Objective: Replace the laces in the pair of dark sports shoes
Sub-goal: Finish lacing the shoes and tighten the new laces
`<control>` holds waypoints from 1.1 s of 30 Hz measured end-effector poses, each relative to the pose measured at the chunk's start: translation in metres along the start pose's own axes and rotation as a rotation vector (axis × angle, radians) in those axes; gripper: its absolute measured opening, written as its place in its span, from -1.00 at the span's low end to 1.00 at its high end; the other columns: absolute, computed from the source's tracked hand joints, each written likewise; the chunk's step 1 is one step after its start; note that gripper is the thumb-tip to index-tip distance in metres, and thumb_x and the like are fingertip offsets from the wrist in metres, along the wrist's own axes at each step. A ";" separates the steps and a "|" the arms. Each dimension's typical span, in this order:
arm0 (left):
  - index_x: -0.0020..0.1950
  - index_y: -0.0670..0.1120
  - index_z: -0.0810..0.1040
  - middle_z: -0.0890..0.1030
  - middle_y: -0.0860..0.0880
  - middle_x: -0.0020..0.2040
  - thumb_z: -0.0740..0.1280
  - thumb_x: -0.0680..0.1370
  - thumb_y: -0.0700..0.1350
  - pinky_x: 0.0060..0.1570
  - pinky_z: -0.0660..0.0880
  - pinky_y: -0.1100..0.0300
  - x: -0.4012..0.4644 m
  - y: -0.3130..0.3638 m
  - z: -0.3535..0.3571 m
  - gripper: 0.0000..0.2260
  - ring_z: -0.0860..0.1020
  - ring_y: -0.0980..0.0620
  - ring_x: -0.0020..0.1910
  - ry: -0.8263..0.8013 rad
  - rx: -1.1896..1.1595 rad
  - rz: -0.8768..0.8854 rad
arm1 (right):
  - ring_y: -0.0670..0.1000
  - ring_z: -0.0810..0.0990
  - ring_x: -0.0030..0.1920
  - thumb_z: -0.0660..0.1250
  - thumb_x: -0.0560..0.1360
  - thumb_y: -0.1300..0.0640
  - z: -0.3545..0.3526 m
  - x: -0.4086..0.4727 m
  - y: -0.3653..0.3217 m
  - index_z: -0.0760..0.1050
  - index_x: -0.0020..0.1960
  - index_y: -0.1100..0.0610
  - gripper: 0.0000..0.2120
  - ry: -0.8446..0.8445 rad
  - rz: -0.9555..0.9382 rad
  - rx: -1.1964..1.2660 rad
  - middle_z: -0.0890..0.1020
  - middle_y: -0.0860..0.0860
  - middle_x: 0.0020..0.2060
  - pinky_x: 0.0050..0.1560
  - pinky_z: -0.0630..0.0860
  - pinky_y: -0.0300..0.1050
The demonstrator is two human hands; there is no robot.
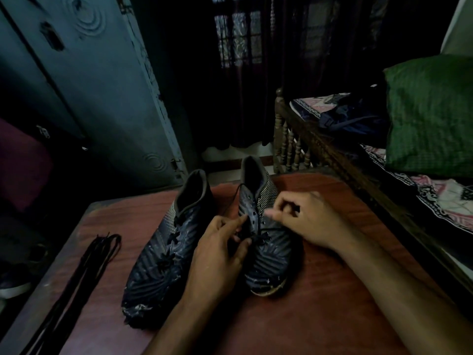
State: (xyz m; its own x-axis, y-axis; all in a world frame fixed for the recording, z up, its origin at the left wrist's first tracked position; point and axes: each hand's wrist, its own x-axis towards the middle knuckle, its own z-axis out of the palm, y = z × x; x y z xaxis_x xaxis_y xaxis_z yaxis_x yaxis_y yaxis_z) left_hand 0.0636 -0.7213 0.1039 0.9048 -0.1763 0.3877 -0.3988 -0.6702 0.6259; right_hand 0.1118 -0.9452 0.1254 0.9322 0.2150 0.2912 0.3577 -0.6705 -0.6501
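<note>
Unlacing the right-hand shoe (266, 242), toe toward the person, on the worktop (332, 290).
Right hand (307, 219) pinched its lace at the eyelets; left hand (220, 249), fingers loosely curled, steadied the shoe's near flank.

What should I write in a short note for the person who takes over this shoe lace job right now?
Left hand: fingers on the lace area of the right shoe, steadying it.
Right hand: pinches the old lace near the upper eyelets.
Left shoe: beside it on the wooden table, still laced.
Spare laces: bundled at the table's left edge, untouched.
Done: upper eyelets of the right shoe look unthreaded.
Left: finish unlacing, both shoes; thread the spare laces.
</note>
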 end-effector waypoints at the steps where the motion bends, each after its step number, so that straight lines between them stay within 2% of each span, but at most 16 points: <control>1: 0.45 0.09 0.54 0.45 0.22 0.03 0.45 0.57 -0.07 0.12 0.52 0.20 0.000 0.000 0.000 -0.57 0.52 0.23 0.03 -0.003 0.004 0.002 | -0.15 0.53 -0.39 0.43 0.38 -0.32 -0.003 0.000 -0.003 0.56 -0.20 -0.05 -0.67 -0.053 0.005 -0.005 0.58 -0.08 -0.40 -0.27 0.54 -0.07; 3: 0.45 0.08 0.55 0.45 0.22 0.02 0.46 0.57 -0.07 0.12 0.53 0.19 0.000 0.000 0.001 -0.56 0.52 0.23 0.03 -0.005 0.003 0.004 | -0.18 0.50 -0.40 0.54 0.34 -0.21 -0.008 -0.001 -0.005 0.58 -0.24 -0.05 -0.73 -0.127 -0.008 -0.013 0.57 -0.13 -0.42 -0.31 0.48 -0.18; 6: 0.44 0.07 0.56 0.46 0.23 0.01 0.47 0.56 -0.08 0.11 0.52 0.22 0.000 0.000 0.001 -0.57 0.52 0.24 0.02 -0.004 0.003 0.004 | -0.19 0.59 -0.29 0.56 0.40 -0.07 -0.009 -0.001 -0.007 0.60 -0.25 -0.04 -0.82 -0.182 -0.034 -0.001 0.63 -0.15 -0.34 -0.24 0.49 -0.21; 8: 0.43 0.08 0.56 0.46 0.23 0.01 0.47 0.56 -0.08 0.10 0.52 0.23 0.000 -0.001 0.001 -0.57 0.52 0.24 0.02 -0.004 -0.003 0.003 | -0.20 0.62 -0.22 0.55 0.43 -0.01 -0.011 0.000 -0.006 0.62 -0.19 -0.04 -0.88 -0.154 -0.062 0.008 0.67 -0.15 -0.28 -0.19 0.51 -0.23; 12: 0.45 0.07 0.55 0.46 0.21 -0.01 0.47 0.57 -0.09 0.07 0.47 0.33 0.000 0.001 0.003 -0.56 0.51 0.23 0.02 -0.012 -0.011 0.013 | -0.17 0.63 -0.12 0.49 0.49 0.05 -0.012 0.000 -0.006 0.64 -0.07 -0.07 -0.94 0.017 -0.111 0.038 0.68 -0.15 -0.19 -0.07 0.50 -0.26; 15: 0.46 0.05 0.54 0.46 0.20 -0.01 0.46 0.57 -0.11 0.04 0.40 0.45 0.000 0.000 0.003 -0.56 0.51 0.24 0.01 -0.014 -0.016 0.007 | -0.17 0.58 -0.10 0.44 0.52 0.00 -0.010 -0.001 -0.006 0.65 -0.04 -0.12 -0.96 0.079 -0.110 0.017 0.64 -0.14 -0.18 -0.06 0.41 -0.36; 17: 0.46 0.04 0.54 0.47 0.18 -0.01 0.46 0.57 -0.11 0.03 0.36 0.51 0.000 -0.001 0.002 -0.56 0.51 0.25 0.02 -0.014 -0.017 0.003 | -0.15 0.53 -0.15 0.38 0.52 -0.13 -0.017 -0.001 -0.002 0.65 -0.08 -0.16 -0.89 0.010 -0.042 -0.063 0.57 -0.07 -0.17 -0.15 0.38 -0.27; 19: 0.46 0.04 0.54 0.47 0.18 -0.01 0.47 0.57 -0.11 0.04 0.35 0.52 0.000 0.000 0.001 -0.55 0.50 0.26 0.02 -0.012 -0.016 0.001 | -0.15 0.50 -0.16 0.28 0.49 -0.28 -0.025 -0.001 0.001 0.60 -0.19 -0.14 -0.74 -0.091 0.008 -0.149 0.51 -0.05 -0.19 -0.16 0.36 -0.21; 21: 0.45 0.04 0.55 0.47 0.17 -0.01 0.47 0.56 -0.12 0.05 0.35 0.52 0.001 0.001 0.002 -0.55 0.51 0.27 0.02 -0.010 -0.011 0.006 | -0.17 0.45 -0.09 0.18 0.46 -0.37 -0.027 -0.001 0.002 0.51 -0.30 -0.12 -0.61 -0.115 -0.031 -0.161 0.51 -0.10 -0.22 -0.08 0.34 -0.16; 23: 0.45 0.04 0.55 0.47 0.17 -0.02 0.48 0.56 -0.12 0.05 0.36 0.52 0.000 0.001 0.002 -0.55 0.51 0.26 0.02 -0.009 -0.013 0.004 | -0.16 0.44 0.02 0.14 0.50 -0.35 -0.027 -0.001 0.001 0.45 -0.37 -0.10 -0.57 -0.080 -0.068 -0.117 0.53 -0.10 -0.20 0.05 0.34 -0.16; 25: 0.45 0.04 0.55 0.47 0.18 -0.02 0.48 0.56 -0.12 0.05 0.35 0.54 0.000 0.002 0.001 -0.55 0.51 0.26 0.02 -0.007 -0.008 0.006 | -0.14 0.46 0.10 0.17 0.52 -0.30 -0.029 -0.001 -0.002 0.51 -0.35 -0.02 -0.56 -0.038 -0.070 -0.011 0.57 -0.08 -0.13 0.13 0.34 -0.26; 26: 0.45 0.04 0.55 0.47 0.18 -0.02 0.48 0.56 -0.12 0.04 0.34 0.55 -0.001 0.002 0.001 -0.55 0.51 0.26 0.02 -0.004 -0.006 0.009 | -0.14 0.48 0.10 0.19 0.52 -0.26 -0.030 -0.001 -0.005 0.57 -0.30 0.04 -0.56 -0.020 -0.057 0.080 0.59 -0.05 -0.10 0.11 0.35 -0.32; 29: 0.44 0.05 0.56 0.48 0.18 -0.03 0.48 0.56 -0.11 0.03 0.34 0.55 0.000 0.001 0.001 -0.56 0.51 0.27 0.01 -0.004 -0.009 0.007 | -0.15 0.54 -0.08 0.23 0.60 -0.03 -0.030 -0.001 -0.018 0.60 -0.23 0.17 -0.62 0.112 0.003 0.479 0.61 0.02 -0.13 -0.05 0.39 -0.38; 32: 0.42 0.05 0.58 0.48 0.18 -0.02 0.49 0.55 -0.12 0.03 0.37 0.52 0.000 -0.001 0.001 -0.57 0.52 0.26 0.01 -0.001 -0.024 0.005 | -0.06 0.54 -0.24 0.22 0.66 0.03 -0.033 0.000 -0.026 0.53 -0.36 0.07 -0.57 0.328 0.069 0.770 0.59 0.01 -0.33 -0.09 0.44 -0.21; 33: 0.41 0.05 0.58 0.48 0.18 -0.01 0.49 0.55 -0.13 0.04 0.38 0.50 0.000 -0.002 0.001 -0.57 0.53 0.25 0.01 0.001 -0.026 0.007 | -0.03 0.49 -0.36 0.21 0.67 0.02 -0.034 -0.001 -0.030 0.46 -0.39 0.07 -0.55 0.367 0.093 0.881 0.52 -0.01 -0.42 -0.20 0.43 -0.12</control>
State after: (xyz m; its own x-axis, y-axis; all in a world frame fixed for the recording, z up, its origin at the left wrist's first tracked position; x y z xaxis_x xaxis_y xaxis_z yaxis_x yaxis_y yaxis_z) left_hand 0.0644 -0.7211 0.1018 0.9017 -0.1800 0.3932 -0.4091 -0.6500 0.6404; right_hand 0.0980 -0.9492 0.1687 0.9369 -0.1482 0.3166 0.3362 0.1336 -0.9323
